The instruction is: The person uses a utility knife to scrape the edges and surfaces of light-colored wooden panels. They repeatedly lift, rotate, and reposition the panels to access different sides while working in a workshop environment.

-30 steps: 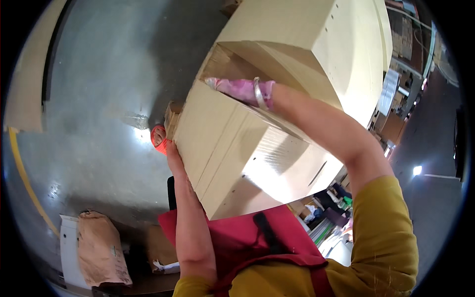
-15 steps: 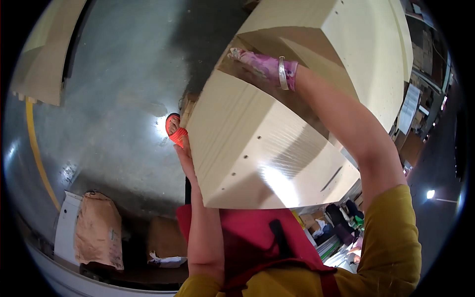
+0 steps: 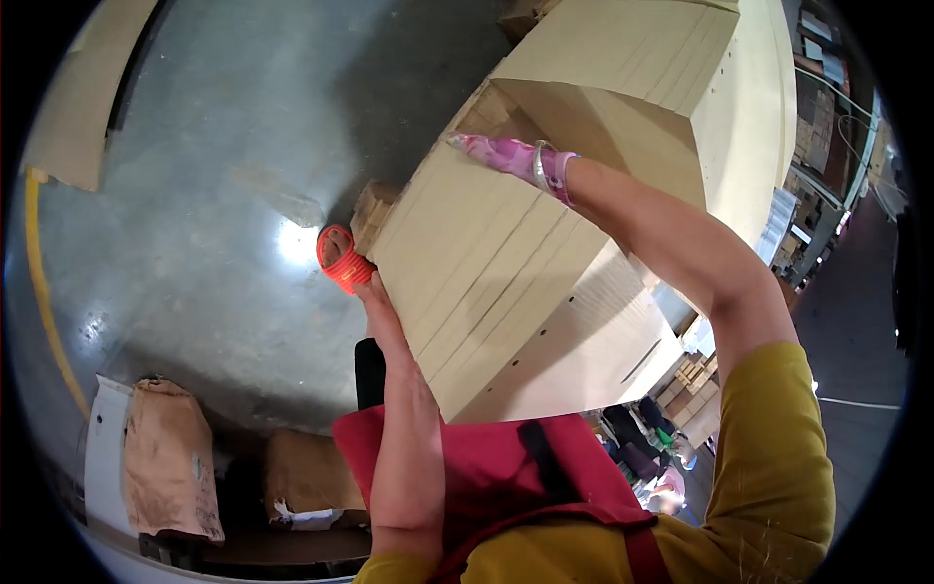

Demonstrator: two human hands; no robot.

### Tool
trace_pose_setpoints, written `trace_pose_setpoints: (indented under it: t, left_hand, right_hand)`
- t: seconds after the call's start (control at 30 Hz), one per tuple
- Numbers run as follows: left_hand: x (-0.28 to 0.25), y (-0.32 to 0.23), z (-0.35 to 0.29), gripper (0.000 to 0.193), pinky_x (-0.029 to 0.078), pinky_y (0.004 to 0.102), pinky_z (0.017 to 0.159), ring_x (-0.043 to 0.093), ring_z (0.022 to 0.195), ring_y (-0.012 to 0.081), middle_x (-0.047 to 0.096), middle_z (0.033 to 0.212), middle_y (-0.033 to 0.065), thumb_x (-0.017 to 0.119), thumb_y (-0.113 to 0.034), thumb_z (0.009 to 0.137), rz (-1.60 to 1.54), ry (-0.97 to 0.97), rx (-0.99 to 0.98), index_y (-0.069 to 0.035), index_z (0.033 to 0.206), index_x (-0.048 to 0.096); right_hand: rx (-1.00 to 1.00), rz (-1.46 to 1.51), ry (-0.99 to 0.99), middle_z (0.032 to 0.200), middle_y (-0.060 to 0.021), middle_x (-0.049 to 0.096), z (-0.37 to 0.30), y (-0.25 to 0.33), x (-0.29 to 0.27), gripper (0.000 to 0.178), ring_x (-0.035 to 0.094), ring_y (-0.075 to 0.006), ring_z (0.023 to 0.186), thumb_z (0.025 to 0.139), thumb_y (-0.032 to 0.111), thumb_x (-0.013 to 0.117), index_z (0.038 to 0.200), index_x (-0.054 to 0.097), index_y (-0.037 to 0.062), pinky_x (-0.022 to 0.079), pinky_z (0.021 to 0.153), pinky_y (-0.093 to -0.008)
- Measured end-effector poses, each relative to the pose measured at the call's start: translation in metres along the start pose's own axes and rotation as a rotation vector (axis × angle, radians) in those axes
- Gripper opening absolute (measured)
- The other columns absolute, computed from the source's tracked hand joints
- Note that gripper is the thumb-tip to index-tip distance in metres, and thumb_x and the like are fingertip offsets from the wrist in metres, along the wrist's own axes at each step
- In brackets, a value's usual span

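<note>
A pale wooden cabinet with open compartments stands tilted in front of me, several small drilled holes along its near panel. My right hand, in a pink flowered glove with a silver bangle at the wrist, is closed over the edge of a board beside an open compartment. Low on the cabinet's left edge, my bare left hand holds on, most of its fingers hidden behind the panel. Just beyond that hand is a foot in an orange sandal.
A wooden block sits against the cabinet's left edge. Lower left are a brown paper sack and a cardboard box. A large board stands at the far left by a yellow floor line. Stacked boards fill the right.
The cabinet has turned and tilted, showing more of its board face and less of the drilled panel. Both hands have stayed on it, the right hand now lower in view.
</note>
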State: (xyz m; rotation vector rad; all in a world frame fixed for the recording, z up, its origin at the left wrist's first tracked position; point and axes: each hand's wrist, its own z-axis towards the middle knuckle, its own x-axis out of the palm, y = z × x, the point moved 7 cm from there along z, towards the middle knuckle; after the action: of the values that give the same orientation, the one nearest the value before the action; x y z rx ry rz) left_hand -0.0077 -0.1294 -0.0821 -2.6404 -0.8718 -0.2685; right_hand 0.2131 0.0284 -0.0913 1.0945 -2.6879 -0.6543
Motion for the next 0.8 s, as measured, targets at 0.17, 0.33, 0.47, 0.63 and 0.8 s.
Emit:
trace_pose_setpoints:
  t: [0.17, 0.33, 0.47, 0.63, 0.8]
  left_hand:
    - [-0.025, 0.010, 0.016, 0.068, 0.027, 0.0324, 0.109, 0.037, 0.131, 0.0199, 0.039, 0.143, 0.0074, 0.026, -0.054, 0.099, -0.039, -0.035, -0.055, -0.001, 0.142, 0.032]
    - [-0.005, 0.033, 0.016, 0.079, 0.024, 0.0409, 0.112, 0.035, 0.134, 0.0243, 0.036, 0.146, 0.0101, 0.030, -0.064, 0.093, -0.297, 0.122, -0.245, -0.004, 0.145, 0.030]
    - [0.037, -0.021, -0.051, 0.072, 0.032, 0.0412, 0.107, 0.044, 0.126, 0.0231, 0.044, 0.140, 0.0111, 0.033, -0.061, 0.093, -0.141, 0.097, -0.062, -0.006, 0.139, 0.039]
    - [0.018, -0.152, -0.143, 0.044, 0.040, 0.0374, 0.096, 0.048, 0.114, 0.0236, 0.047, 0.130, 0.0133, 0.046, -0.029, 0.097, 0.529, -0.522, 0.848, -0.001, 0.132, 0.043]
    - [0.188, -0.094, -0.253, 0.048, 0.030, 0.0398, 0.107, 0.042, 0.128, 0.0250, 0.044, 0.139, 0.0124, 0.049, -0.027, 0.094, 1.065, 0.326, 1.152, -0.002, 0.135, 0.043]
  right_hand:
    - [-0.007, -0.113, -0.065, 0.139, -0.0124, 0.047, 0.008, 0.011, -0.004, 0.063, 0.044, -0.0270, 0.129, 0.096, 0.055, 0.032, 0.138, 0.043, 0.0092, 0.034, 0.106, -0.0367]
    - [-0.303, -0.230, -0.398, 0.118, -0.0182, 0.060, -0.034, 0.004, -0.059, 0.057, 0.055, -0.0343, 0.113, 0.095, 0.053, 0.039, 0.129, 0.050, 0.0087, 0.043, 0.096, -0.0419]
    - [-0.390, 0.047, -0.667, 0.108, -0.0150, 0.063, -0.218, 0.062, -0.045, 0.035, 0.062, -0.0312, 0.092, 0.095, 0.033, 0.051, 0.118, 0.054, 0.0066, 0.050, 0.083, -0.0394]
    - [0.032, 0.209, -1.176, 0.090, -0.0072, 0.063, -0.440, -0.092, 0.023, 0.014, 0.059, -0.0141, 0.080, 0.090, 0.013, 0.058, 0.097, 0.061, 0.0024, 0.050, 0.074, -0.0286]
    - [0.148, 0.002, -1.277, 0.095, -0.0149, 0.062, -0.464, -0.175, 0.131, 0.031, 0.063, -0.0283, 0.084, 0.083, 0.021, 0.067, 0.108, 0.060, 0.0045, 0.052, 0.073, -0.0369]
